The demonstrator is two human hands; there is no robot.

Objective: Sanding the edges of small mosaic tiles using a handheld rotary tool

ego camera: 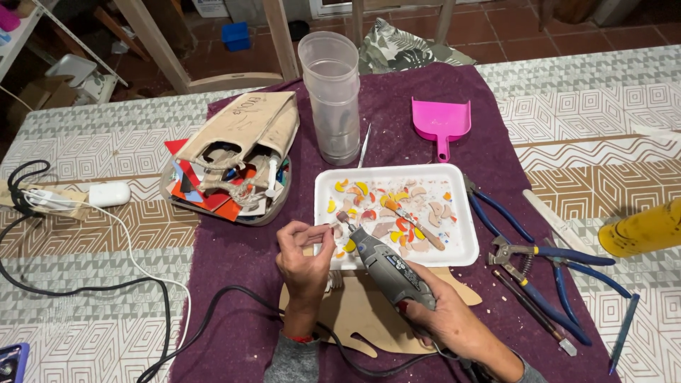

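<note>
Head view: the left hand (305, 257) pinches a small chip (333, 228), probably ceramic, at the front edge of the white foam tray (464, 248) on the counter (92, 312). The right hand (443, 319) has its grip closed around a grey corded rotary tool (386, 268), tip at the chip. The chip looks light, brittle and slippery; fingertips belong on its edges. The tool seems stiff and solid, best held mid-body.
</note>
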